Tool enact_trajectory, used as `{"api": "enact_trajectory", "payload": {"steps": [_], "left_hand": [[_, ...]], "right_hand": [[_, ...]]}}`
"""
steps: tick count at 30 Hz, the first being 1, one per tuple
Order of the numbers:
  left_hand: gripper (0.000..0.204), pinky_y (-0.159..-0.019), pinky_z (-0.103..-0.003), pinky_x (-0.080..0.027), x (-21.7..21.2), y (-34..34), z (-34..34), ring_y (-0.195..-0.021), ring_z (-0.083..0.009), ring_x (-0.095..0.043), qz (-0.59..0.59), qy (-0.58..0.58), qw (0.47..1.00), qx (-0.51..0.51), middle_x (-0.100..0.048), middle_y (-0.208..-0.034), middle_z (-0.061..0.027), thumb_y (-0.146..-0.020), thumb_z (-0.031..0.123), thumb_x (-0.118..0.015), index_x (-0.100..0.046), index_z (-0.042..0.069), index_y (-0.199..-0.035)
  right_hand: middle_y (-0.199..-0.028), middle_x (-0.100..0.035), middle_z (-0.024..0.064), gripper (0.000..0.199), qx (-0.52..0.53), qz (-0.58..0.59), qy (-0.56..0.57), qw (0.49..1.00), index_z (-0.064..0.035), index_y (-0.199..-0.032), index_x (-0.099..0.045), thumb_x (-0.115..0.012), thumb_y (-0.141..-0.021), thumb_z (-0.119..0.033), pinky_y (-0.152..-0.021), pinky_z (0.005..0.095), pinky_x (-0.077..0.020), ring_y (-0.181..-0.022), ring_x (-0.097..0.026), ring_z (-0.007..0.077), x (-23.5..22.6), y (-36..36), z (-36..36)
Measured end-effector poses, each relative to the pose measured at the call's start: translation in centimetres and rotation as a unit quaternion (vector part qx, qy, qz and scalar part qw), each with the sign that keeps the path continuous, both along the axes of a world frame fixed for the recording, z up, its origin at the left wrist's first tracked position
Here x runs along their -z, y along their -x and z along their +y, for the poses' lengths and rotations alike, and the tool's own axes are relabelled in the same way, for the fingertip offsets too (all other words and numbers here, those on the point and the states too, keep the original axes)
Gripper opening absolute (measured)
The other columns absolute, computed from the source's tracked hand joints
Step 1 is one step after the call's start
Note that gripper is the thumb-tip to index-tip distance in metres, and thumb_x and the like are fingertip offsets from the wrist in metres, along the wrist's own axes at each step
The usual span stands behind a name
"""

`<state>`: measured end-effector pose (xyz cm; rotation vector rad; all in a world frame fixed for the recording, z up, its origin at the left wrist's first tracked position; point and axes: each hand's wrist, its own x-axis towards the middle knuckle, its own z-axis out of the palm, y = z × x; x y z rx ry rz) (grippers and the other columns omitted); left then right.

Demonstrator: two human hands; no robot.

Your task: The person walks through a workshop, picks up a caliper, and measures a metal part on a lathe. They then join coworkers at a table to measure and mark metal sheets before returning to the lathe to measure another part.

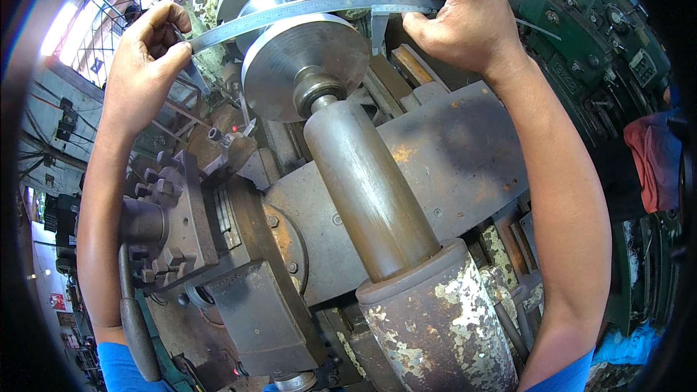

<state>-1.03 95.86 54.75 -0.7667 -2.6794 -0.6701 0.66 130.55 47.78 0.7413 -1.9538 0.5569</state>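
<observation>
A long steel vernier caliper (290, 10) spans the top of a shiny turned steel disc (279, 65) mounted in a lathe. My left hand (145, 72) is closed on the caliper's left end, thumb against curled fingers, with a jaw pointing down below it. My right hand (468, 22) pinches the other end near the sliding jaw (379, 25), which hangs to the right of the disc. Whether either jaw touches the disc, I cannot tell. A live centre (317, 88) in the thick tailstock quill (367, 181) bears against the disc's near face.
The tool post (181, 225) with several square-headed bolts and a long handle (138, 319) stands beside my left forearm. Below is the tailstock (435, 319) with peeling paint. A grey plate (465, 152) lies under the quill. Green machinery (581, 43) and a person's red clothing (650, 160) are at right.
</observation>
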Motion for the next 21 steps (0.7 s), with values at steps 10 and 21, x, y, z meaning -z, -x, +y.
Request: {"api": "enact_trajectory", "payload": {"steps": [10,21], "left_hand": [[0.020,-0.072,-0.021,-0.038,0.0,0.0,-0.1,-0.080,-0.0056,-0.046,0.007,0.012,1.000,-0.007,-0.049,-0.088,0.0020,-0.081,0.005,-0.055,-0.053,0.001,-0.101],[0.022,-0.072,-0.021,-0.043,0.1,0.3,0.6,-0.080,-0.0053,-0.050,0.134,-0.106,0.982,0.080,-0.053,-0.085,0.0014,-0.091,0.004,-0.059,-0.056,0.002,-0.112]], "right_hand": [[-0.063,-0.063,0.0196,0.013,-0.001,-0.002,0.005,1.000,-0.0019,-0.073,-0.067,-0.064,-0.064,-0.011,-0.056,0.0392,-0.0529,-0.058,-0.064,0.0370,0.4,0.8,0.1],[-0.080,-0.071,0.0161,0.024,0.032,0.052,-0.001,0.998,-0.0014,-0.090,-0.071,-0.076,-0.070,-0.014,-0.067,0.0303,-0.0565,-0.070,-0.071,0.0234,0.2,0.9,0.6]]}}
